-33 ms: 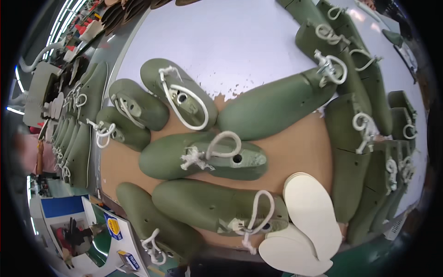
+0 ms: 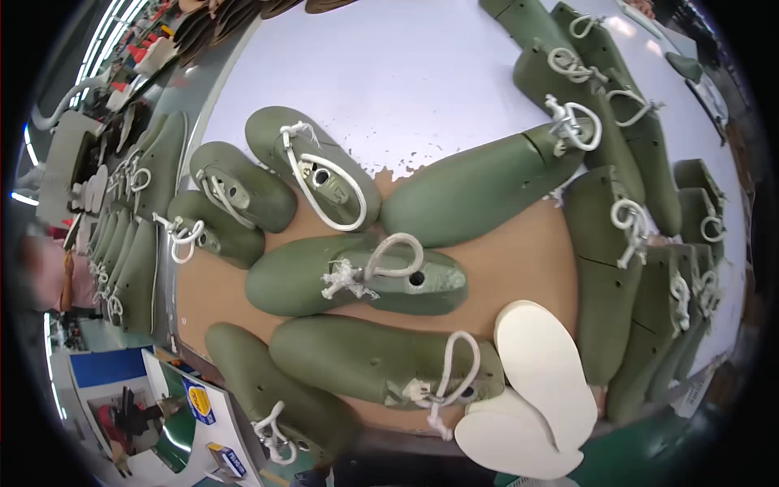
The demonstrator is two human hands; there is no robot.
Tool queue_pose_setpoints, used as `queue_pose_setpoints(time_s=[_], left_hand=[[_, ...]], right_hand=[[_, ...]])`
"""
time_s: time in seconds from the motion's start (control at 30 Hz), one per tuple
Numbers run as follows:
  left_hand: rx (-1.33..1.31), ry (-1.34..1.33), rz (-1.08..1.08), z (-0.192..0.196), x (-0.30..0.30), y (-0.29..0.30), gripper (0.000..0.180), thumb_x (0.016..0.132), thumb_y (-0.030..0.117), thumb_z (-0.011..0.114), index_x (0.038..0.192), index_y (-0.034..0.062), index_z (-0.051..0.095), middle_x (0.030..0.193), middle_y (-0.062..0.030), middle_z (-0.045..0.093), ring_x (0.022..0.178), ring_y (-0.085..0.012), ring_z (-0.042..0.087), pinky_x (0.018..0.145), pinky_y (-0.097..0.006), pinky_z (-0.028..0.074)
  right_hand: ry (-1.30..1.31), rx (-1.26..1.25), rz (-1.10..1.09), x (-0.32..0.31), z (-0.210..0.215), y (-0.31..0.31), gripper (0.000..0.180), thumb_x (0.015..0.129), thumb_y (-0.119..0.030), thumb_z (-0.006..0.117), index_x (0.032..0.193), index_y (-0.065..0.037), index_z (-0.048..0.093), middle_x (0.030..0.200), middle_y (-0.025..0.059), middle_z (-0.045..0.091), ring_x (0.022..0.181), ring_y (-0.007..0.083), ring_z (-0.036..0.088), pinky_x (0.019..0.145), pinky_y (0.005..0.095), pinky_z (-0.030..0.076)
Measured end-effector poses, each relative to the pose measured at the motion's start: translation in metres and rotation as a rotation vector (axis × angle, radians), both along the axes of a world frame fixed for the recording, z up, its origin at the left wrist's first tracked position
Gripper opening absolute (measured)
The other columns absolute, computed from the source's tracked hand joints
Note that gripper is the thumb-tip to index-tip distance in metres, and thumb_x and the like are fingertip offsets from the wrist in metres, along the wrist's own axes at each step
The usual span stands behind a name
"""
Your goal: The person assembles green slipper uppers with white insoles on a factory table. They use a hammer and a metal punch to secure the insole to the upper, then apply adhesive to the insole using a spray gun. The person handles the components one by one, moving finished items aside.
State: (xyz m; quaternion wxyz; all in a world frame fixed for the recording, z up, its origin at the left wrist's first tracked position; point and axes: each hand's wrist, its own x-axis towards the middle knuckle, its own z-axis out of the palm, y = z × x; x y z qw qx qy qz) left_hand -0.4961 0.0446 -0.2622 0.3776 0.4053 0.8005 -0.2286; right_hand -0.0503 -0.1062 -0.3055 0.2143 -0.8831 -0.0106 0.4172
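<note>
Neither of my hands shows in the head view. Below me, green shoe lasts with white rope loops lie on a brown board [image 2: 519,260]. One last [image 2: 300,276] lies across the middle, its loop standing up. Nearer, another last [image 2: 333,357] touches a pair of cream insoles [image 2: 544,365], which overlap at the near right. A tilted last [image 2: 268,390] is at the near left. Toward the far side, a long last [image 2: 462,195] points up to the right. Left of it are three more: a large one [image 2: 276,134], a middle one [image 2: 235,174] and a small one [image 2: 231,243].
More lasts [image 2: 604,300] crowd the right side, and a row of lasts [image 2: 142,268] stands at the left. Dark brown pieces [image 2: 231,20] are stacked at the far left. The white tabletop [image 2: 406,73] carries small brown specks. A person in pink [image 2: 49,272] is beyond the left edge.
The view has shifted very slightly. None of the lasts or insoles has visibly moved on the board.
</note>
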Motion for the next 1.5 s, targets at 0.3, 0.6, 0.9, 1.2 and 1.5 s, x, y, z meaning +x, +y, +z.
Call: queue_pose_setpoints(time_s=[0.3,0.6,0.9,1.2,1.5], left_hand=[[0.123,-0.176,-0.069,-0.057,0.002,0.052,0.037,0.11,0.03,0.047,0.127,-0.0003,0.061,0.109,-0.0102,0.07,0.099,-0.0256,0.068,0.092,-0.036,0.053],[0.662,-0.769,0.208,-0.013,0.036,0.103,0.031,0.11,0.023,0.049,0.124,-0.0036,0.057,0.099,-0.0086,0.067,0.093,-0.0178,0.067,0.089,-0.032,0.054],[0.909,-1.317,0.151,0.173,0.131,0.125,0.027,0.107,0.015,0.058,0.128,-0.0009,0.052,0.1,-0.0091,0.065,0.094,-0.0183,0.066,0.088,-0.032,0.054],[1.5,-0.813,-0.603,0.288,0.216,0.188,0.066,0.09,0.021,0.074,0.147,0.0012,0.048,0.155,-0.0251,0.042,0.143,-0.04,0.042,0.121,-0.046,0.029],[1.452,-0.914,-0.506,0.253,0.222,0.244,0.085,0.077,0.023,0.076,0.153,0.0029,0.041,0.154,-0.0322,0.036,0.148,-0.0525,0.026,0.123,-0.059,0.022]], right_hand=[[-0.159,0.187,-0.194,-0.055,0.012,-0.067,0.033,0.109,-0.022,0.052,0.126,0.005,0.062,0.115,0.0148,0.07,0.102,0.0227,0.063,0.091,0.037,0.05],[-1.33,0.537,0.403,0.012,0.314,0.084,0.049,0.076,-0.012,0.085,0.121,-0.005,0.064,0.124,0.0159,0.061,0.115,0.036,0.059,0.099,0.048,0.048],[-1.343,0.463,0.741,0.034,0.294,0.112,0.06,0.068,-0.005,0.086,0.125,-0.014,0.069,0.133,0.0108,0.059,0.118,0.0359,0.056,0.096,0.0478,0.047],[-1.229,0.554,0.728,0.052,0.308,0.135,0.055,0.071,-0.019,0.089,0.123,-0.021,0.072,0.132,0.0112,0.058,0.117,0.0349,0.057,0.093,0.0483,0.046],[-1.109,0.753,0.573,0.077,0.332,0.132,0.03,0.092,-0.006,0.069,0.122,-0.007,0.071,0.118,0.0161,0.064,0.101,0.0375,0.064,0.09,0.0418,0.052]])
